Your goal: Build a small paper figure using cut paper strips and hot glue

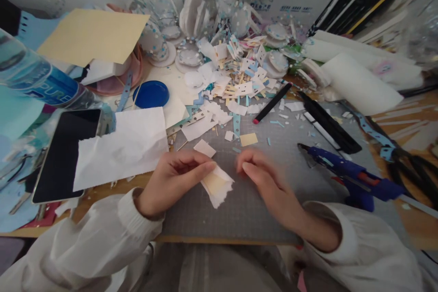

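My left hand (181, 175) pinches a small piece of paper (219, 187) between thumb and fingers above the grey cutting mat (191, 219). The paper is white with a ragged torn lower edge and a pale yellow patch on it. To the right of that paper, apart from it, is my right hand (267, 182). Its fingers are curled and blurred by motion, so whether anything is in them cannot be seen. Just beyond my left hand lies a small white paper square (204, 148), and a yellow paper rectangle (248, 139) lies farther up the mat.
A blue glue gun (352, 173), black scissors (415, 164), a black utility knife (330, 123) and a pen (272, 104) lie to the right. A phone (66, 155), torn white paper (123, 150) and a bottle (44, 77) are left. Paper scraps (242, 73) heap behind.
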The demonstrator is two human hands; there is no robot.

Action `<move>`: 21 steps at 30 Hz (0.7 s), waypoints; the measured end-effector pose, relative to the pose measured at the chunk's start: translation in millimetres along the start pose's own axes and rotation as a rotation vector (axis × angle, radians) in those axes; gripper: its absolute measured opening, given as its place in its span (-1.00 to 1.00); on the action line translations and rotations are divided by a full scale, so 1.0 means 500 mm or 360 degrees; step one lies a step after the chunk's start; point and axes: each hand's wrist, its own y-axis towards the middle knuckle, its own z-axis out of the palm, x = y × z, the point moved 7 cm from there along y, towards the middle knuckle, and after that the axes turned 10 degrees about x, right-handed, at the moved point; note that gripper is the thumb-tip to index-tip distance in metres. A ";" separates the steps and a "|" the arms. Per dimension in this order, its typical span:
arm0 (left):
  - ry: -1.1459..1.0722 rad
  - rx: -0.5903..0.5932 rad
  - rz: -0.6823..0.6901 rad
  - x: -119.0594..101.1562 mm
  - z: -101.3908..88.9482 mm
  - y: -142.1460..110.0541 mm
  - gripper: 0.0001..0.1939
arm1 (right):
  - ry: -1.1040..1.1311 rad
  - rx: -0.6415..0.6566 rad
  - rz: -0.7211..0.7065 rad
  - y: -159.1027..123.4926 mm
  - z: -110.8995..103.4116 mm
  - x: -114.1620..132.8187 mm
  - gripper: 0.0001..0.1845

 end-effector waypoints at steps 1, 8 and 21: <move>0.0021 0.0027 0.0018 -0.003 0.003 -0.001 -0.87 | 0.0072 0.0123 0.0086 0.004 0.012 -0.009 -0.68; 0.0152 0.0115 0.0084 -0.010 0.011 -0.003 -0.87 | 0.0015 0.0436 0.0028 0.007 0.050 -0.002 -0.68; -0.0111 0.0294 -0.0008 0.003 0.026 0.002 -0.96 | 0.0007 0.0469 -0.0056 0.009 0.035 0.001 -0.75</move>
